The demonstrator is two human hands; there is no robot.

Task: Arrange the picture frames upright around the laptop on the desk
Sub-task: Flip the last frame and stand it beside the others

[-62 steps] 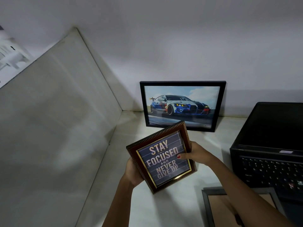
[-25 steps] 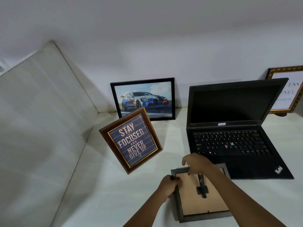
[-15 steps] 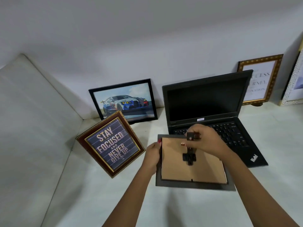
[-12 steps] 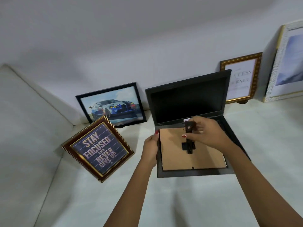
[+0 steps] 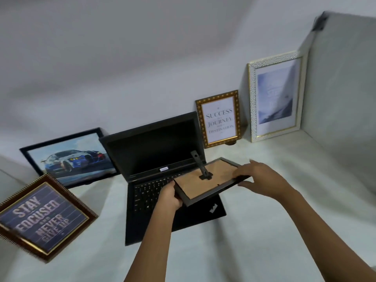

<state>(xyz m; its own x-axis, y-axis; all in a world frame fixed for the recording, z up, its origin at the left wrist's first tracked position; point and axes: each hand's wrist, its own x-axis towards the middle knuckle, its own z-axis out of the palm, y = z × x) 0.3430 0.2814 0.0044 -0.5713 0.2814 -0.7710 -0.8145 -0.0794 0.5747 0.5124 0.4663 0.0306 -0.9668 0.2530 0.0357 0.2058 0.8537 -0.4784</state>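
Pale wall [image 5: 142, 58] behind white desk [image 5: 254, 231]; grey partition [image 5: 341, 94] at right.

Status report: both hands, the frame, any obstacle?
Left hand and right hand hold the dark frame face down, stand out. Above the laptop. No obstacle.

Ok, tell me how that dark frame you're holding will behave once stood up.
The dark frame, held back-up by the left hand and right hand, looks rigid and probably light. Its single narrow stand leg suggests it may tip if nudged sideways.
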